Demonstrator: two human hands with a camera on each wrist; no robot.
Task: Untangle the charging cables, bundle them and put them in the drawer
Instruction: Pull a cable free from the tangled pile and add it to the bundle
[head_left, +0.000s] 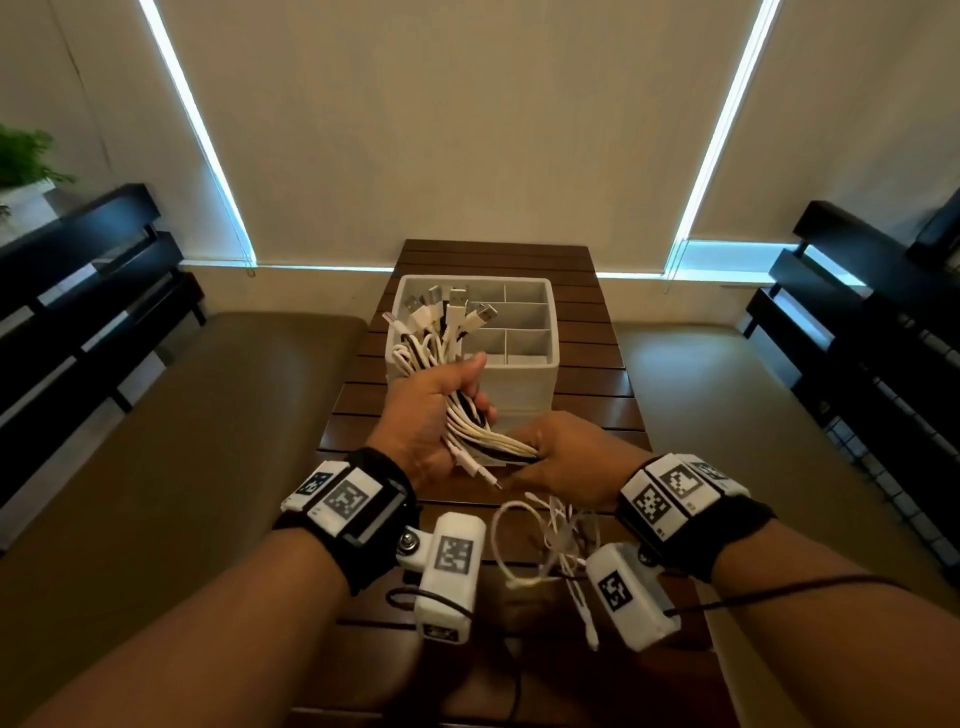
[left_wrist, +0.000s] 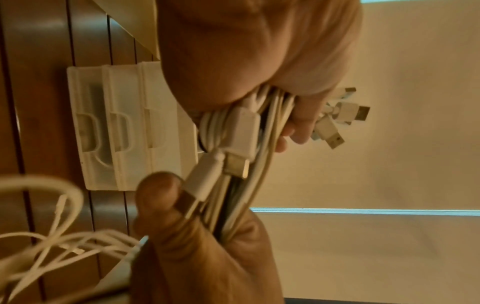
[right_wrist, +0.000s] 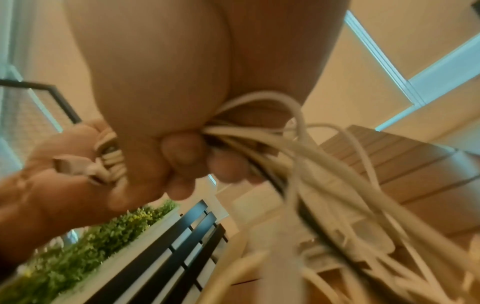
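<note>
**Both hands hold one bundle of charging cables above the table**

We see one bundle of charging cables (head_left: 470, 415), mostly white with at least one black among them; the exact number we cannot tell. About six USB plugs (head_left: 457, 306) fan out at its upper end, toward 12 o'clock. There is one white drawer organizer (head_left: 524, 384) with several compartments, standing on one slatted wooden table (head_left: 613, 410).

Around the table we see two dark slatted benches, one at 9 o'clock (head_left: 88, 270) and one at 3 o'clock (head_left: 857, 322), and a green plant (head_left: 26, 156) at 10 o'clock. The bundle and the left hand cover the near left part of the organizer.

Our left hand (head_left: 434, 410) has its fingers curled tight round the middle of the bundle, the thumb (head_left: 470, 364) pressed on top. Our right hand (head_left: 566, 457), at 4 o'clock from the left one and just beside it, also has its fingers closed round the cables at the lower part. Below the right hand the loose cable ends (head_left: 550, 545) hang in tangled loops toward 6 o'clock, over the table.
</note>
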